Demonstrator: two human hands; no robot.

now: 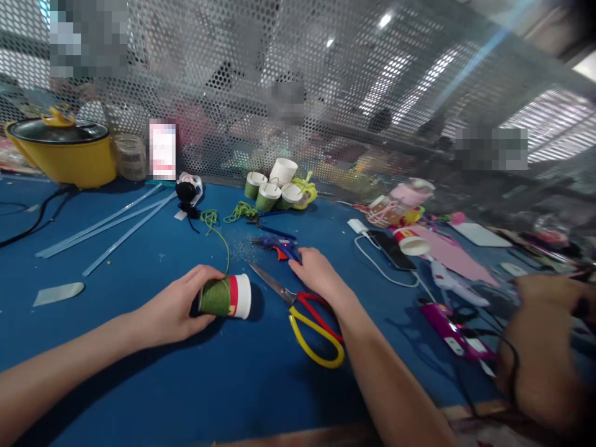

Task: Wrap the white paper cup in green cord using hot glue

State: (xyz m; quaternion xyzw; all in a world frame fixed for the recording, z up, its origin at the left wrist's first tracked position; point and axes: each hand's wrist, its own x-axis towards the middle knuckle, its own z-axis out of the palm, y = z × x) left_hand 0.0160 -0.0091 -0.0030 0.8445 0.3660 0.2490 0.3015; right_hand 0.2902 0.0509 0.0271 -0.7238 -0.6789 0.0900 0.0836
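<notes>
My left hand [179, 305] grips a paper cup [226, 296] lying on its side on the blue table [153, 379]; the cup is partly wrapped in green yarn, with a red band and white rim showing. A green yarn strand [218, 231] runs from it toward the back. My right hand [318, 273] reaches forward with fingers stretched out, fingertips at a blue glue gun [278, 246]. Scissors with red and yellow handles [307, 313] lie just under and beside that hand.
Yarn-wrapped cups [274, 187] stand at the back by a perforated metal screen. A yellow pot [63, 149] and clear glue sticks [109, 226] are at the left. A phone with a cable [390, 248], pink items and another person's arm [542, 351] are at the right.
</notes>
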